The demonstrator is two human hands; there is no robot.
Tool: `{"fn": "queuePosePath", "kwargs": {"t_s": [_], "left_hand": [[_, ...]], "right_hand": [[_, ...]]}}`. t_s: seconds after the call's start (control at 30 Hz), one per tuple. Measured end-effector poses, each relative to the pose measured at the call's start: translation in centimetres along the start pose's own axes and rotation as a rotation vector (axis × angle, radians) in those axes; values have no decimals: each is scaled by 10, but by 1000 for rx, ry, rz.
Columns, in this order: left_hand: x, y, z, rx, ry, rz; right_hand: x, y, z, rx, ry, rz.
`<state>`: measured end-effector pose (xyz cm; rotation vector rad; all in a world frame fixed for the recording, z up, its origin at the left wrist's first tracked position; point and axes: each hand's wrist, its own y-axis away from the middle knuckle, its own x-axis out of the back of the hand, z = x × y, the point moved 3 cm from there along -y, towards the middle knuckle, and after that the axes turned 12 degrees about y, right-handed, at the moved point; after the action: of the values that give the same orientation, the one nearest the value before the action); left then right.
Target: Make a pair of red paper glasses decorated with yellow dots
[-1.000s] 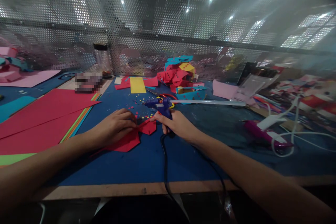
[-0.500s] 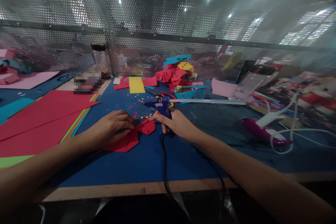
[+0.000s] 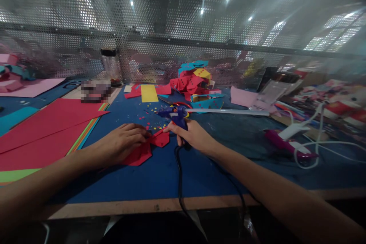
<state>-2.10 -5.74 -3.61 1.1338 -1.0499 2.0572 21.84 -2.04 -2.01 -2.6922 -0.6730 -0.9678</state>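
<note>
A blue glue gun (image 3: 172, 113) with a long clear glue stick (image 3: 225, 111) in its back is gripped in my right hand (image 3: 190, 134), its nozzle pointing left. Under and beside my left hand (image 3: 126, 140) lies a folded piece of red paper (image 3: 140, 155), which its curled fingers hold near the top edge. The paper's right flap (image 3: 161, 139) reaches the fingers of my right hand. Small red and yellow paper bits (image 3: 149, 117) are scattered past the nozzle. Part of the red paper is hidden by my left hand.
Coloured sheets (image 3: 48, 133) are stacked at left. Folded red, blue and yellow paper pieces (image 3: 191, 80) are heaped behind the glue gun, near scissors (image 3: 183, 104). A purple tool (image 3: 281, 141) with white cable lies right. The gun's black cord (image 3: 179, 175) hangs over the table edge (image 3: 137, 205).
My left hand has shifted slightly to the right over the red paper. The glue gun in my right hand has barely moved.
</note>
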Motion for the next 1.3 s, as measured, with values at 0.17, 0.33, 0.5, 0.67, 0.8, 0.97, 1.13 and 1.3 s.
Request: {"fn": "queuePosePath", "kwargs": {"t_s": [0.17, 0.33, 0.5, 0.67, 0.8, 0.97, 1.13, 1.3], "left_hand": [[-3, 2, -4, 13, -18, -17], [-7, 3, -8, -4, -47, -15], [-9, 2, -7, -7, -79, -30], [-9, 1, -4, 12, -81, -30], [-9, 2, -5, -7, -77, -25], [-9, 4, -8, -18, -55, -30], [-8, 5, -8, -2, -22, -54], [-6, 4, -6, 19, -29, -42]], "right_hand": [[0, 0, 0, 1, 35, -3], [-6, -2, -6, -32, 47, -58], [-11, -3, -10, -28, 60, -122], [-12, -4, -9, -58, 103, -136], [-10, -4, -8, -92, 125, -119], [-3, -3, -4, -163, 151, -88], [3, -4, 2, -183, 128, -62], [5, -6, 8, -180, 90, -43]]}}
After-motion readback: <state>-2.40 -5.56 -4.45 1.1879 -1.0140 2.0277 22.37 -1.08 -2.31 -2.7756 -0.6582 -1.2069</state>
